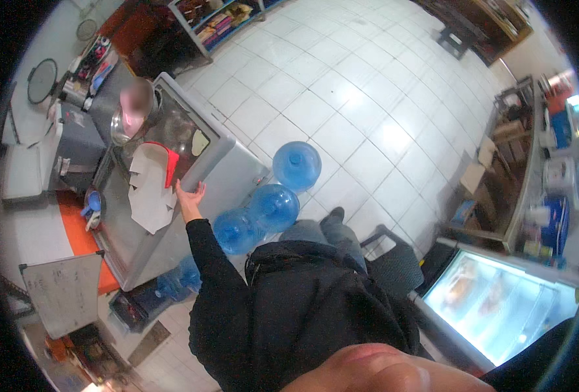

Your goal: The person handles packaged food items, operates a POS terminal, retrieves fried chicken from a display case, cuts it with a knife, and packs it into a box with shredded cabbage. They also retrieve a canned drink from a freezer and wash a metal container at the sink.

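Observation:
My left hand point(190, 196) is held out palm up with its fingers apart and nothing in its palm. It hovers at the near edge of a grey chest freezer point(238, 169) with a glass top. Just beside the fingers lies a sheet of white cardboard point(152, 188) with a red edge and notched sides. Whether a fingertip touches the sheet is hard to tell. Beyond it on the freezer, a metal bowl point(119, 128) holds something pink, partly blurred. My right hand is out of view.
Several blue water jugs point(296, 166) stand on the tiled floor between the freezer and my legs. A dark plastic stool point(392, 259) is at my right. Beyond it is a lit glass-fronted cooler point(502, 304). A whiteboard point(64, 294) leans at the left.

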Demonstrator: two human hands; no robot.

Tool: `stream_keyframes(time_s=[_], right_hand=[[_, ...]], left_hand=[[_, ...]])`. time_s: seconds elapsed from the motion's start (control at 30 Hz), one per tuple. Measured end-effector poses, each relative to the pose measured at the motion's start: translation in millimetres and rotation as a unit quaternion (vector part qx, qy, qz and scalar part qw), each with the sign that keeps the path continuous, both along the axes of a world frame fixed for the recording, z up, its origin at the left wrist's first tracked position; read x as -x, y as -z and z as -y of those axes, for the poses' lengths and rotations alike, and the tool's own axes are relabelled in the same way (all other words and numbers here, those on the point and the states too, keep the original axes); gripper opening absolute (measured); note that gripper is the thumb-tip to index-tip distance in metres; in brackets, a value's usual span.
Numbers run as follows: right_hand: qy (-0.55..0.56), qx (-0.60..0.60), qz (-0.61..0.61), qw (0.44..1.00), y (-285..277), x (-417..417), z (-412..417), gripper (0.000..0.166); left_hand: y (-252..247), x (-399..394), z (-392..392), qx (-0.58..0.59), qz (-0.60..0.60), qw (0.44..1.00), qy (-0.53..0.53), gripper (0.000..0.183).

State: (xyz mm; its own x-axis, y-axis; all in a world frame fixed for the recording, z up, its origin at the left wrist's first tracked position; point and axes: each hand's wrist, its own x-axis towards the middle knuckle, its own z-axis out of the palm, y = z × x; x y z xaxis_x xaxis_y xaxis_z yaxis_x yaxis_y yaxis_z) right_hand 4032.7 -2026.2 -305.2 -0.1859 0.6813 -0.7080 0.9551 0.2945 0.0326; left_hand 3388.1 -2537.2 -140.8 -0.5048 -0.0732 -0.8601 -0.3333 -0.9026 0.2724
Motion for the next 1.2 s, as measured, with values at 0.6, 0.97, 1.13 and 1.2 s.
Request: stream_keyframes(time_s=[0.6,0.97,1.13,1.2], right_hand=[[-0.290,0.072,-0.334,0.894,-97.6,717.1,-364.7,0.028],[-0.397,0.144,-0.054,0.905,-5.4,894.5,-376.3,0.025],[-0.482,-0.002,-0.240,0.843,-25.1,1218.4,-411.0,0.023],[-0.497,-0.038,-0.347,0.795,-52.3,1372.8,-376.3,0.022]], left_hand=[[74.3,24.4,-68.3,0.498,0.024,0.863,-0.080,0.068],[-0.5,34.3,-104.6,0.539,0.257,0.752,-0.279,0.071],[13.3,164.7,-147.1,0.593,0.465,0.644,-0.133,0.043],[-20.4,189.9,-131.0,0.522,0.446,0.653,-0.320,0.041]])
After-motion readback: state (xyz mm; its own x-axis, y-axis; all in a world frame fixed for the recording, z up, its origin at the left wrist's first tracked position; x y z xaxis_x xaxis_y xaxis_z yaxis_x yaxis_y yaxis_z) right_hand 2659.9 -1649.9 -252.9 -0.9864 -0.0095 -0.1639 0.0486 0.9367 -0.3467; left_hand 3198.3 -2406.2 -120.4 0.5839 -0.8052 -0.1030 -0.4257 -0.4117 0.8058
